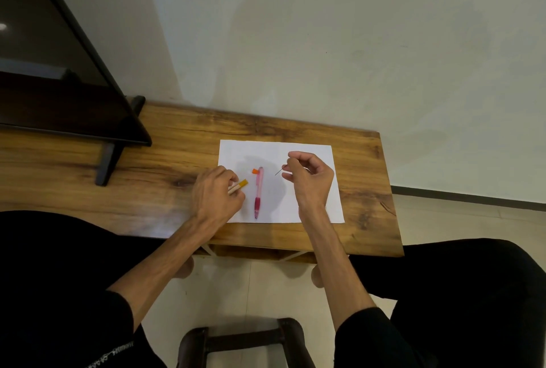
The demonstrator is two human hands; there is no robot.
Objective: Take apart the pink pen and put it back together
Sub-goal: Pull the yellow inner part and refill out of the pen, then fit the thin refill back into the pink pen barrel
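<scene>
Pink pen (pixel 258 190) flat on white sheet of paper (pixel 307 155), long axis running near to far, darker pink grip and tip toward the person, clip end toward the wall. Small orange piece (pixel 255 171) just beside the far end, on its left. Left hand (pixel 217 193) resting at the paper's left edge, just left of the barrel, fingers (pixel 236 190) closed on a pale tube with amber end (pixel 240 185) that pokes out toward the pen. Right hand (pixel 307 175) raised over the paper right of the pen, apart from it, fingertips (pixel 286 167) pinched on a thin dark rod (pixel 278 173). Paper on wooden desk (pixel 165 167); dark screen on stand (pixel 74 78) at far left, well apart. Nothing lying between either hand and the pen.
</scene>
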